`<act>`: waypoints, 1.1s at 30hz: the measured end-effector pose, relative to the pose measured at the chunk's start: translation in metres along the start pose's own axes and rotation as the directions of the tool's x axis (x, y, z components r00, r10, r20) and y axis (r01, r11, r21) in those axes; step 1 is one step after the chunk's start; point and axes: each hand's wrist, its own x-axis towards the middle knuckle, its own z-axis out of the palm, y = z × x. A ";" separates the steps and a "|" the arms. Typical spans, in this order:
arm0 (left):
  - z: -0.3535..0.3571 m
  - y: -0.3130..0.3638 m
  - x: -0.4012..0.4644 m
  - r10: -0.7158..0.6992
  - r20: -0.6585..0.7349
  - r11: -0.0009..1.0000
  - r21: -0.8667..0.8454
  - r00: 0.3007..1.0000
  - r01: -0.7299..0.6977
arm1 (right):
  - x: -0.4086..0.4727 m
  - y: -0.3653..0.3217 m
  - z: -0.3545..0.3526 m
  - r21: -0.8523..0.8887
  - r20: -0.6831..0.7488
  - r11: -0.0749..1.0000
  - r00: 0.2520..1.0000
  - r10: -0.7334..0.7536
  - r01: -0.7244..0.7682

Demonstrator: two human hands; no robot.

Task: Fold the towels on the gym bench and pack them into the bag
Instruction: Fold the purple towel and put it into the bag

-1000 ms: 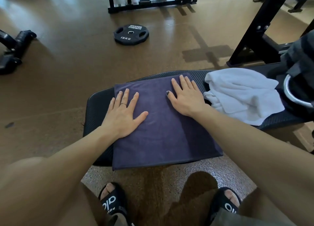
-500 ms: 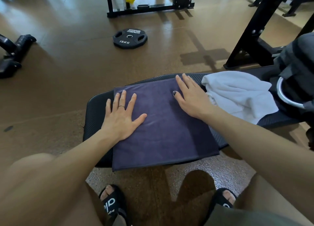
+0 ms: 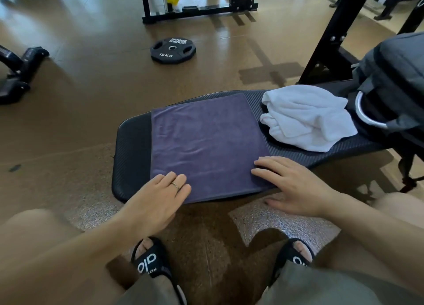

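A dark purple towel (image 3: 206,141) lies flat and squared on the black gym bench (image 3: 133,148), its near edge at the bench's front rim. My left hand (image 3: 158,196) rests with relaxed fingers on the towel's near left corner. My right hand (image 3: 291,185) lies flat on the near right corner, fingers straight. A crumpled white towel (image 3: 307,116) sits on the bench to the right. Beyond it stands a dark grey bag (image 3: 394,79) with a white-rimmed opening.
A black 15 kg weight plate (image 3: 173,50) lies on the brown floor behind the bench. A black rack upright (image 3: 330,36) rises at the back right, another frame (image 3: 197,8) at the back. My sandalled feet (image 3: 151,263) stand under the bench's front edge.
Both hands have slid from the towel's far half back to its near corners. The towel's overhanging near part no longer hangs over the bench front.
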 end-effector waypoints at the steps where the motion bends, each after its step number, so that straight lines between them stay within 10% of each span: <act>1: 0.001 -0.001 -0.003 0.000 -0.005 1.000 0.004 1.000 0.000 | -0.001 0.002 0.001 -0.003 -0.004 1.000 1.000 0.001 -0.001; 13: -0.017 -0.028 -0.028 -0.086 -0.080 0.974 -0.216 0.993 0.067 | 0.000 -0.002 -0.024 0.126 -0.074 0.980 0.984 0.162 -0.152; 23: -0.055 -0.091 -0.006 -0.434 -0.132 0.713 -0.655 0.891 0.250 | 0.064 0.015 -0.075 0.781 -0.025 0.517 0.810 0.586 -0.350; 33: -0.042 -0.161 0.060 -0.642 0.045 0.495 -0.738 0.765 0.459 | 0.157 0.062 -0.051 0.837 -0.058 0.401 0.667 0.743 -0.373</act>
